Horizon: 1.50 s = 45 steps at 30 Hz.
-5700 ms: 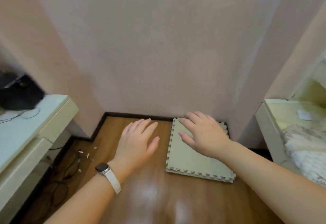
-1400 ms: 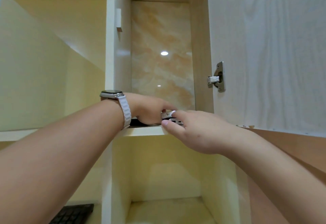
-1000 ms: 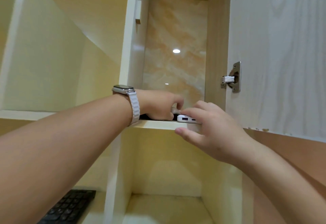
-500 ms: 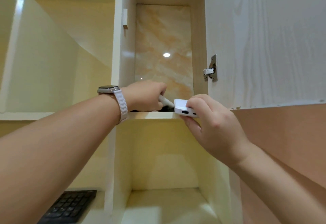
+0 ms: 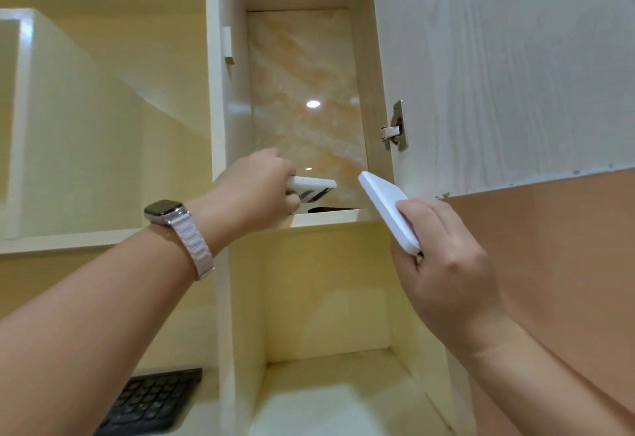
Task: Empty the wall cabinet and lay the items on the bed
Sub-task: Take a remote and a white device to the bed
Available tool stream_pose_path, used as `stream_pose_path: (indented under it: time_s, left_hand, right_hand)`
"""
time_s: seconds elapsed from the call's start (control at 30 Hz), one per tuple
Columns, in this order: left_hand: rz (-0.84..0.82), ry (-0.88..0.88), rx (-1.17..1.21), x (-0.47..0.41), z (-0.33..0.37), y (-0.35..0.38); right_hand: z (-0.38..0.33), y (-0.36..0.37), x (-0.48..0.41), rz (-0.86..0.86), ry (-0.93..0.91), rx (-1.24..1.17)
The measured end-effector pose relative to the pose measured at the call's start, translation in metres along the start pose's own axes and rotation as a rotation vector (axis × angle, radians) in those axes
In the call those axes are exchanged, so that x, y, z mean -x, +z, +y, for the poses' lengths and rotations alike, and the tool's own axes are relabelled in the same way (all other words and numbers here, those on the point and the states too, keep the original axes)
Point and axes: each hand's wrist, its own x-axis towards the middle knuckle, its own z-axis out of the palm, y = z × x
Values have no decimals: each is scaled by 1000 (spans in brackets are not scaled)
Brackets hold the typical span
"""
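Head view, looking up into the open wall cabinet (image 5: 220,99); door (image 5: 498,68) swung out at upper right. Right hand (image 5: 443,264) at centre right, fingers clamped on the lower end of a flat white slab (image 5: 386,210), tilted, clear of the shelf (image 5: 330,217). Left hand (image 5: 256,191) at frame centre, fingers closed on a second white slab (image 5: 314,186) with a dark striped edge, just above the shelf lip. Something dark (image 5: 328,209) lies on the shelf behind, can't tell what. Both slabs look rigid, smooth, probably power banks or similar: light to moderate weight, slippery casing, would crack or dent if dropped. Best held across the flat faces near mid-length, thumb on one side, not by an end. Black keyboard (image 5: 151,401) at lower left, in the lower compartment
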Motion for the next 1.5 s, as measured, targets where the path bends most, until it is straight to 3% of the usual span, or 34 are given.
stream_pose_path:
  time_s: [0.17,0.33,0.63,0.8,1.1,1.5]
  left_hand:
    - [206,-46,112,29,7,-1]
    - [329,-52,399,61,25,-6]
    - [203,-372,972,128,74,35]
    - [70,-430,1191,154,99,77]
    - [-180,-500,1542,209,108,123]
    - [-603,-340,2063,281,126,145]
  right_hand:
    - [3,-9,15,108,46,24]
    - [-5,-16,28,130,245,-60]
    - [-22,-35,66,-47,788,-301]
    - [-23,-46,100,-105,952,-274]
    - [-69,-61,151,-149,1097,-137]
    - [-149,-106,208,69,1296,249]
